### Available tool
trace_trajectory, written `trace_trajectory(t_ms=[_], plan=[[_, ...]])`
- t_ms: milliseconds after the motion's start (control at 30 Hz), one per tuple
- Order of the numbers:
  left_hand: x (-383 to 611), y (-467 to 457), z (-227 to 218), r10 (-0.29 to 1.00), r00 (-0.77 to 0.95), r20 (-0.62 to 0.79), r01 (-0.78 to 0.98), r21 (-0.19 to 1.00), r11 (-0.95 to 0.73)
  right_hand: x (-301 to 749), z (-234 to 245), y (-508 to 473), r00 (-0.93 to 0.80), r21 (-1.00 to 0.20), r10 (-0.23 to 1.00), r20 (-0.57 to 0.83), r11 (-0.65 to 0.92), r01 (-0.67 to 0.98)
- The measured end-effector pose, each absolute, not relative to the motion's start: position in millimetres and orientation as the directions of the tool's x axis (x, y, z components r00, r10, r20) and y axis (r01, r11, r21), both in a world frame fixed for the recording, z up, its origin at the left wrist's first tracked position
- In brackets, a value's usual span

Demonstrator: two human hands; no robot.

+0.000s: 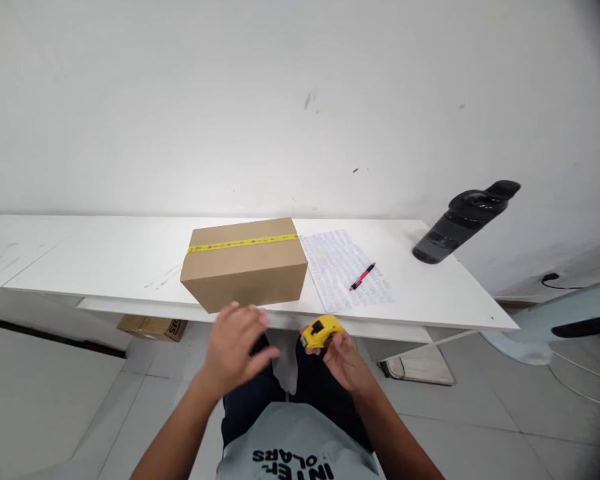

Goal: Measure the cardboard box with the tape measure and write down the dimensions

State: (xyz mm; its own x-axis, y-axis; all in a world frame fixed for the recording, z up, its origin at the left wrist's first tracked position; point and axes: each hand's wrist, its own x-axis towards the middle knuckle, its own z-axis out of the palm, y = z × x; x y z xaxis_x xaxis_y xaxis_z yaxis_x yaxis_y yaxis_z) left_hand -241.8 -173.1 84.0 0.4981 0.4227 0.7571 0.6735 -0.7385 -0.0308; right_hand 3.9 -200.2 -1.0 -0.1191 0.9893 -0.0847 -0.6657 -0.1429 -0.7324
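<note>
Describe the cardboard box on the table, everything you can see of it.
The cardboard box is brown, rectangular and closed, with a strip of yellow tape bearing small dark print running along its top. It sits flat on the white table, near the front edge, turned slightly so a corner faces the camera. A printed sheet lies close by its right side; whether they touch is unclear. The left hand hovers open in front, apparently not touching it.

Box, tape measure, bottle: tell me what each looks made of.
Box: matte brown cardboard, judging by its crisp folded edges. Tape measure in the right hand: yellow casing, probably hard plastic, smooth with slight sheen. Bottle: dark, slightly see-through, glossy, likely plastic.
</note>
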Motion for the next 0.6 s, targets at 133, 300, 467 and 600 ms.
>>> trace_trajectory(t_ms=[133, 300, 467, 600], plan=[[-200, -206, 75, 0.431, 0.481, 0.764, 0.597, 0.076, -0.799, -21, 24, -197, -0.196, -0.782, 0.980, -0.019, -0.137, -0.607], [-212, -206, 80, 0.355, 0.573, 0.739, 0.542, -0.017, -0.840, -29, 31, -194, -0.247, -0.848, 0.968, 0.048, -0.091, -0.522], [-282, -174, 104, 0.308, 0.562, 0.768, 0.701, -0.245, -0.670, -5, 47, -167, -0.004, -0.870, 0.997, 0.074, 0.062, -0.489], [-366, -135, 108, 0.235, 0.212, 0.949, 0.949, -0.143, -0.281, 40, 68, -128, 0.410, -0.803, 0.898, 0.160, 0.360, -0.475]])
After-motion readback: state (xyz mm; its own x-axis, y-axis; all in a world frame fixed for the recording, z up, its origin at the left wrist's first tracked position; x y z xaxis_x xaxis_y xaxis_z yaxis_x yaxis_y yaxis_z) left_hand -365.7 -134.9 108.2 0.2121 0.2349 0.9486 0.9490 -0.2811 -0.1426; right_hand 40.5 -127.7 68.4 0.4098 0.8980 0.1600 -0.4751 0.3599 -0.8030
